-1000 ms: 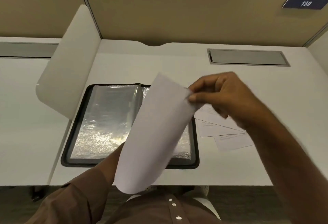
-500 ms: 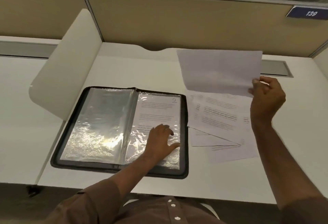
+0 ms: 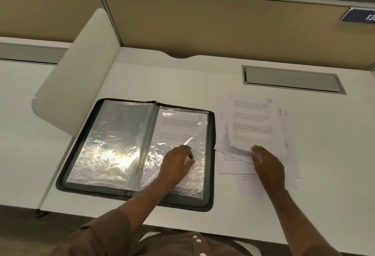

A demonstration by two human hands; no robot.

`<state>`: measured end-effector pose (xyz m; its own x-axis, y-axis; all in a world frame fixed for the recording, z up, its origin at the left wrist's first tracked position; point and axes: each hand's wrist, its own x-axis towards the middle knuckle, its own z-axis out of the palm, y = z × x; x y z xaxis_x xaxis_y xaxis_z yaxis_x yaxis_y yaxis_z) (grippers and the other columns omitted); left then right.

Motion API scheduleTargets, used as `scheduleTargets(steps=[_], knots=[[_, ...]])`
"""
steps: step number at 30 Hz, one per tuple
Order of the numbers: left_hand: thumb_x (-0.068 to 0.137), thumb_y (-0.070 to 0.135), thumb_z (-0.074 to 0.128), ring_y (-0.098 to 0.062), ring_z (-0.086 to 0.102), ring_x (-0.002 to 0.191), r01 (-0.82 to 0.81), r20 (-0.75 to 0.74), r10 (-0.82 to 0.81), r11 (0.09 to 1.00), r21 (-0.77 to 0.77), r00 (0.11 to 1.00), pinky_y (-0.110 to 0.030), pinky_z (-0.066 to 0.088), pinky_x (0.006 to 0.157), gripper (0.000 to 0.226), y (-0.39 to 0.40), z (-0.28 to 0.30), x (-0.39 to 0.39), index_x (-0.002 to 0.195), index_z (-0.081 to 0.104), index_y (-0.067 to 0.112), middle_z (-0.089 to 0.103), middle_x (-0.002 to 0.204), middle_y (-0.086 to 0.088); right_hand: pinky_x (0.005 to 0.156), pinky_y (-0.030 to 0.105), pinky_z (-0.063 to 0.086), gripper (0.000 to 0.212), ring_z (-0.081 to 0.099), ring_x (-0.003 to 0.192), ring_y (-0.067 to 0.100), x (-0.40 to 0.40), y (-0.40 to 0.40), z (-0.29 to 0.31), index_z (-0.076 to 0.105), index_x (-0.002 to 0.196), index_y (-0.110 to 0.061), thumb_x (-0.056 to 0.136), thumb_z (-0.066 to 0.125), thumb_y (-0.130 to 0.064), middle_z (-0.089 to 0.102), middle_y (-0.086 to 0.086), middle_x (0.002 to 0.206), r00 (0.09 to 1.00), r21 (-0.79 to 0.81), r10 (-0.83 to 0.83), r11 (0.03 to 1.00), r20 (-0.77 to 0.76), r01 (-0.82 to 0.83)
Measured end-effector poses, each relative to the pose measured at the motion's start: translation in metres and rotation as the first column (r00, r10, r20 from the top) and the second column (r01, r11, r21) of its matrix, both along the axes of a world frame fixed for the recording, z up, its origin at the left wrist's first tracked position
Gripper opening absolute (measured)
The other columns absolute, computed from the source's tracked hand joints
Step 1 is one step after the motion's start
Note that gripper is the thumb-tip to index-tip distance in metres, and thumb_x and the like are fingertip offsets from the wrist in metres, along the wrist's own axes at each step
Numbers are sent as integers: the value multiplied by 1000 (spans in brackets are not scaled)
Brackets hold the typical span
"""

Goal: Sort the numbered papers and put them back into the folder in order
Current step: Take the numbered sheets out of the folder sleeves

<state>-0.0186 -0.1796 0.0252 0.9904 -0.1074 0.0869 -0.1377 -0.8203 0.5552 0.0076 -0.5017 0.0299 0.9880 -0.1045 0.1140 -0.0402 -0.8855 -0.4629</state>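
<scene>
A white tabletop [image 3: 182, 77] in an office cubicle carries, at its left, a zip-edged folder [image 3: 134, 150] lying open, its left-hand clear sleeve [image 3: 113, 144] glinting and apparently unfilled. In the right-hand sleeve sits the sheet numbered 2 [image 3: 182, 130]. The person's left hand [image 3: 178, 166] rests on the lower part of that sleeve, fingers bent and pressing the plastic flat; its grip closes on nothing. Just right of the folder lies a loose, fanned pile of papers [image 3: 255, 138], topped by the sheet numbered 3 [image 3: 251, 122], with a sheet marked 13 [image 3: 282, 112] peeking out beneath it. The right hand [image 3: 267, 166] lies on the pile's near edge, fingertips on the lower edge of sheet 3; whether that grip has pinched the paper or merely touches it cannot be told, the edge being blurred. Sheet 3 looks to be the next in order. To do the step well, the right hand would likely need to peel off that single sheet without dragging its neighbours, while the left turns to the following sleeve and holds its mouth open, so the paper slides in square, number at the top corner, without creasing.
</scene>
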Motion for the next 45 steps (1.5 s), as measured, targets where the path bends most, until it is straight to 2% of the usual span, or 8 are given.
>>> scheduleTargets(steps=[9, 17, 21, 24, 27, 31, 36, 45], knots=[[93, 18, 68, -25, 72, 83, -498, -361, 349, 497, -711, 865, -35, 62, 73, 8, 103, 45, -11, 98, 71, 12, 76, 94, -8, 80, 44, 56, 16, 66, 105, 31, -15, 13, -4, 73, 106, -15, 90, 73, -14, 73, 3, 112, 993, -37, -83, 996, 87, 86], [105, 24, 46, -34, 73, 96, -633, -584, 385, 0, -774, 715, -42, 63, 76, 23, 239, 40, -48, 112, 63, 11, 67, 122, -20, 84, 37, 55, 17, 67, 98, 30, -9, 52, 0, 72, 108, -10, 91, 71, -11, 73, 8, 107, 980, -31, 113, 993, 162, -110], [105, 41, 45, -27, 69, 103, -671, -594, 685, -204, -713, 422, -44, 59, 89, 32, 258, 53, -54, 110, 63, 15, 68, 125, -13, 85, 36, 56, 18, 66, 99, 27, -10, 80, 1, 72, 108, -9, 90, 72, -9, 73, 8, 108, 970, 22, 178, 983, 166, -184], [101, 35, 46, -13, 61, 108, -690, -261, 894, 71, -720, 365, -28, 47, 101, 33, 242, 70, -51, 116, 66, 13, 68, 122, -6, 82, 36, 59, 16, 65, 100, 23, -16, 105, 2, 73, 109, -11, 93, 70, -11, 73, 4, 108, 961, 70, 218, 970, 169, -232], [102, 21, 57, -14, 60, 112, -586, 63, 734, 587, -559, 676, -22, 45, 99, 20, 197, 67, -44, 118, 66, 12, 67, 119, -4, 89, 25, 49, 21, 63, 104, 19, -24, 126, 1, 72, 111, -13, 96, 61, -24, 72, 2, 111, 952, 89, 268, 955, 150, -283], [92, 35, 71, -12, 51, 127, -198, 23, 216, 930, -310, 976, -35, 37, 111, 27, 128, 35, -35, 117, 66, 26, 63, 130, 6, 92, 24, 46, 24, 59, 109, 13, -40, 152, 1, 70, 114, -17, 95, 61, -29, 71, 0, 115, 946, 160, 301, 935, 120, -317], [78, 60, 75, -20, 31, 146, 214, -55, -210, 971, 103, 976, -49, 22, 122, 54, 85, -11, -36, 121, 64, 29, 48, 150, 2, 97, 13, 41, 25, 58, 112, 10, -60, 175, 6, 71, 114, -18, 89, 76, -18, 71, -1, 118, 940, 122, 301, 939, 164, -322], [78, 29, 84, -39, 53, 130, 276, 4, -290, 913, 301, 957, -64, 42, 105, 28, 76, -26, -33, 95, 66, 16, 61, 136, -11, 94, 26, 56, 26, 66, 108, 9, -133, 213, 0, 72, 117, -24, 99, 55, -33, 73, -6, 116, 754, 22, 653, 754, 69, -656]])
